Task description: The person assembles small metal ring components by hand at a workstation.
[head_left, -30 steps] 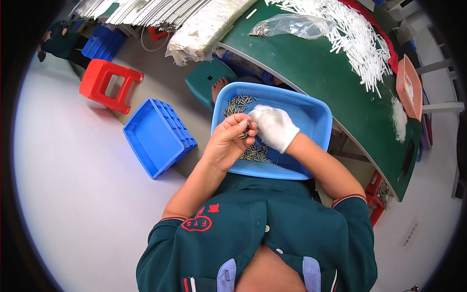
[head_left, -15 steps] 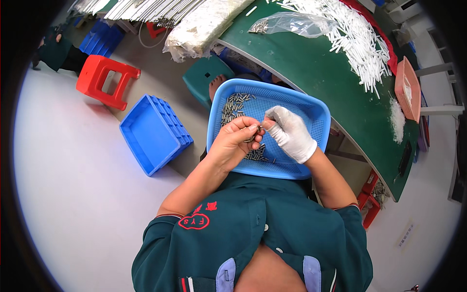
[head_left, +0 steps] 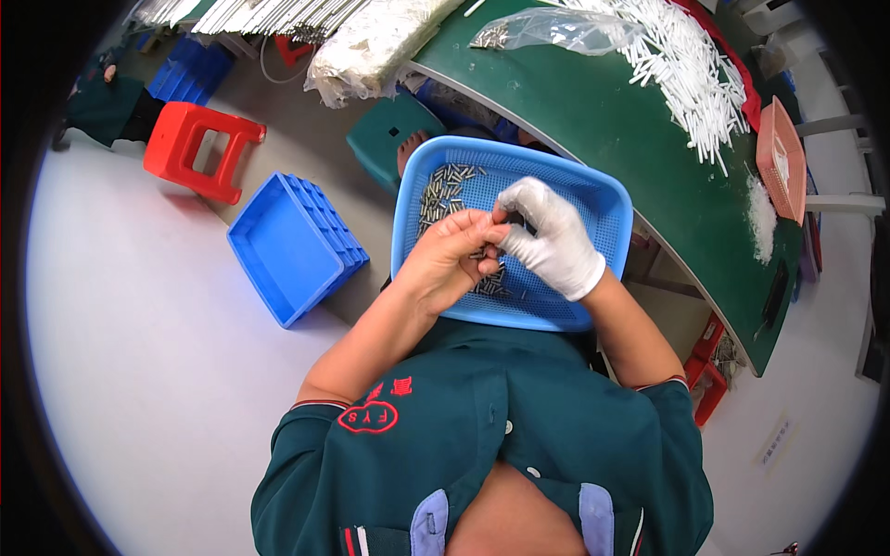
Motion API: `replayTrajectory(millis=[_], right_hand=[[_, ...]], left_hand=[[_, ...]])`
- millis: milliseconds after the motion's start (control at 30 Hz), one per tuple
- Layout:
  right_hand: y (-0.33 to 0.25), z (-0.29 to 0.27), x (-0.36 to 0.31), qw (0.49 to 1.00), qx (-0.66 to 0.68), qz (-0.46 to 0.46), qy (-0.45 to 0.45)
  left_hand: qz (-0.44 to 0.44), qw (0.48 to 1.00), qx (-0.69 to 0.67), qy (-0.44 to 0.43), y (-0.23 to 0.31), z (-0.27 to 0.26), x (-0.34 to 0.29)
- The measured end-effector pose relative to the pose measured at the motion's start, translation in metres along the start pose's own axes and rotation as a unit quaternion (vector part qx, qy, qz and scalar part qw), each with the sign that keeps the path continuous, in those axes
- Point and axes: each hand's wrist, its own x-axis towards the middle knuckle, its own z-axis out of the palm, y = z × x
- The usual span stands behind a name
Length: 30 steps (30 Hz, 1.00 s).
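Note:
A blue perforated plastic basket point(head_left: 607, 199) sits at my lap, with many short metal cylinders point(head_left: 443, 193) heaped along its left side and near edge. Over its middle, my bare left hand point(head_left: 454, 255) is closed, and small metal cylinders show between its curled fingers. My right hand point(head_left: 553, 239), in a white glove with the thumb and forefinger tips uncovered, is pinched closed. Its fingertips meet those of the left hand. Whatever lies in that pinch is hidden by the fingers.
A green table point(head_left: 556, 111) curves along the right, bearing white sticks point(head_left: 681, 79), a clear plastic bag point(head_left: 565, 32) and a pink basket point(head_left: 781, 162). Stacked blue crates point(head_left: 287, 250), a red stool point(head_left: 199, 153) and a green stool point(head_left: 394, 130) stand left. Another person point(head_left: 107, 102) is far left.
My right hand has shifted slightly up and left, its fingers now pressed against the left hand's fingertips. The metal piece that showed at the left fingertips is now covered.

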Motion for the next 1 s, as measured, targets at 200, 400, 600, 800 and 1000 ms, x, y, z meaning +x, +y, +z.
replayTrajectory(millis=[200, 400, 600, 800, 1000], right_hand=[[-0.004, -0.002, 0.014, 0.996, -0.049, -0.07, 0.033], [-0.007, 0.001, 0.018, 0.993, -0.039, -0.105, 0.032], [0.015, 0.005, 0.004, 0.978, -0.196, 0.014, -0.073], [0.012, 0.025, 0.002, 0.919, -0.325, 0.023, -0.222], [0.022, 0.045, -0.006, 0.916, -0.362, -0.06, -0.162]], left_hand=[[0.025, 1.0, -0.004, -0.005, 0.015, 0.013, 0.0], [0.072, 0.997, 0.014, -0.033, 0.025, 0.007, -0.004], [0.141, 0.99, 0.029, -0.003, 0.03, 0.003, -0.007], [0.123, 0.992, -0.009, -0.034, 0.028, -0.001, -0.006], [0.107, 0.994, -0.016, -0.024, 0.018, -0.007, -0.004]])
